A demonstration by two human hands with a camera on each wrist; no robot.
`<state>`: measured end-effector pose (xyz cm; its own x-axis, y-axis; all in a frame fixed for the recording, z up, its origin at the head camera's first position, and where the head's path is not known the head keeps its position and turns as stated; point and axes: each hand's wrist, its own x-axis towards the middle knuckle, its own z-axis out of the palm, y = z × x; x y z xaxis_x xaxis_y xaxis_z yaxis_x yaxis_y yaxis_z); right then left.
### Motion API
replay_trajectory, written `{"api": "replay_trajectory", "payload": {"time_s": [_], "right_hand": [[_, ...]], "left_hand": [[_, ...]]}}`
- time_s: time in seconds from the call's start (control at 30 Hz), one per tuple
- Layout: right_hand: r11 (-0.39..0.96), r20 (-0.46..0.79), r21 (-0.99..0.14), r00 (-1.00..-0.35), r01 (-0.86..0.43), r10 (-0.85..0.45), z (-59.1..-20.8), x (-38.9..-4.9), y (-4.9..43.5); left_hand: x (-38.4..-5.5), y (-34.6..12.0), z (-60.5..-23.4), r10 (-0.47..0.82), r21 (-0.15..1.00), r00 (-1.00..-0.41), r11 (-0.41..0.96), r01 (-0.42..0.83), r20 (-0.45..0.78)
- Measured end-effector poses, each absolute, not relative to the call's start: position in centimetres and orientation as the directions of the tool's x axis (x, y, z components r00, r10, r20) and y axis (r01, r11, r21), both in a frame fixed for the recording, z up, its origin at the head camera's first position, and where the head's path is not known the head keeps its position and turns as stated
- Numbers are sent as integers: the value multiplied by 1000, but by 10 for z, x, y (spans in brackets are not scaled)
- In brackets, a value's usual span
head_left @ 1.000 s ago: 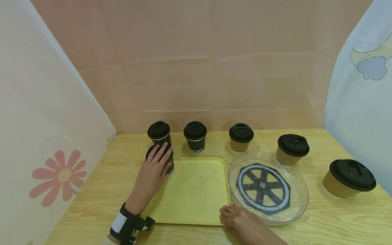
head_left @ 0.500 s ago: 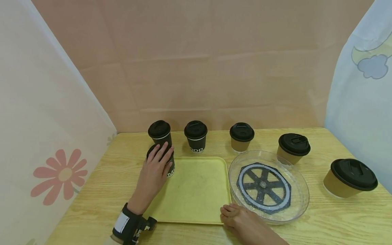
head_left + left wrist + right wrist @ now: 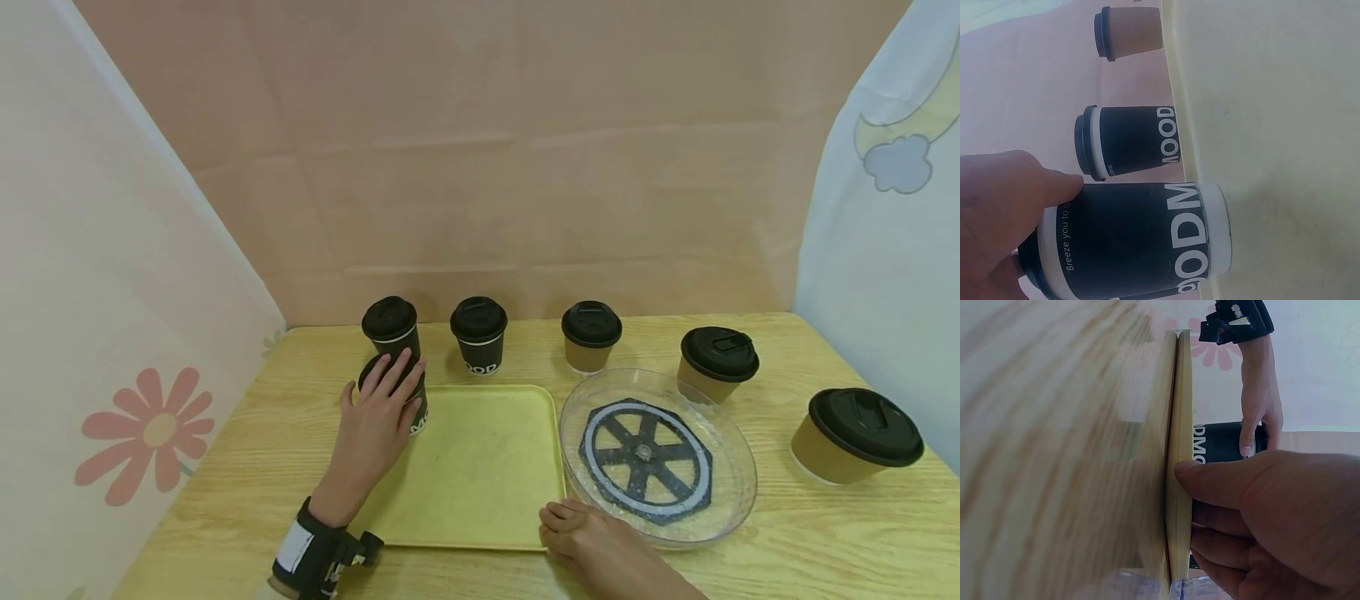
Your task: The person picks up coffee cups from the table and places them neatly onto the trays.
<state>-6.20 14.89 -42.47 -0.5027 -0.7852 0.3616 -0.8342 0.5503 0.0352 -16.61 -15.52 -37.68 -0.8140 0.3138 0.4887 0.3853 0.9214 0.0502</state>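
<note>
My left hand [image 3: 372, 421] holds a lidded black paper coffee cup [image 3: 1129, 240] from above, its fingers spread over the lid. That cup stands upright on the far left corner of a yellow tray [image 3: 480, 475]; in the head view the hand covers much of it. My right hand [image 3: 588, 542] grips the tray at its near right corner. In the right wrist view the thumb [image 3: 1210, 481] lies along the tray's edge [image 3: 1179, 425], with the other fingers curled beside it.
Behind the tray stand two lidded black cups [image 3: 397, 337] [image 3: 480, 346] and a brown cup [image 3: 588, 354]. Two brown lidded tubs [image 3: 705, 379] [image 3: 832, 450] stand at the right. A round clear dish [image 3: 731, 492] with a dark wheel-shaped piece [image 3: 643, 452] sits against the tray's right side.
An outer finger of my left hand has spread out to the left, away from the cup's lid. The cup, the tray and my right hand stay where they were.
</note>
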Motion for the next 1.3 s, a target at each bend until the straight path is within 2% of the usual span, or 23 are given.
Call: {"api": "replay_trajectory", "payload": {"time_s": [0.2,0.47,0.8,0.87,1.1,1.3], "right_hand": [[559,345,10,-522,-829,-780,-424,-62,150],[563,348,7,-526,-826,-776,-424,-62,150],[582,258,-60,-576,-811,-776,-422,-61,150],[577,271,-58,-569,-815,-776,-423,-62,151],[535,387,22,-487,-844,-783,-427,-63,150],[528,387,4,-485,-849,-784,-428,-64,150]], "left_hand": [[-166,-157,-372,312,52,-808,920,387,501],[-172,-170,-352,338,70,-754,890,451,563],[-195,-187,-327,380,94,-754,861,500,535],[-202,-190,-324,403,85,-742,848,523,536],[-222,-197,-320,447,93,-714,811,578,539],[-242,-204,-319,491,111,-643,738,666,587]]}}
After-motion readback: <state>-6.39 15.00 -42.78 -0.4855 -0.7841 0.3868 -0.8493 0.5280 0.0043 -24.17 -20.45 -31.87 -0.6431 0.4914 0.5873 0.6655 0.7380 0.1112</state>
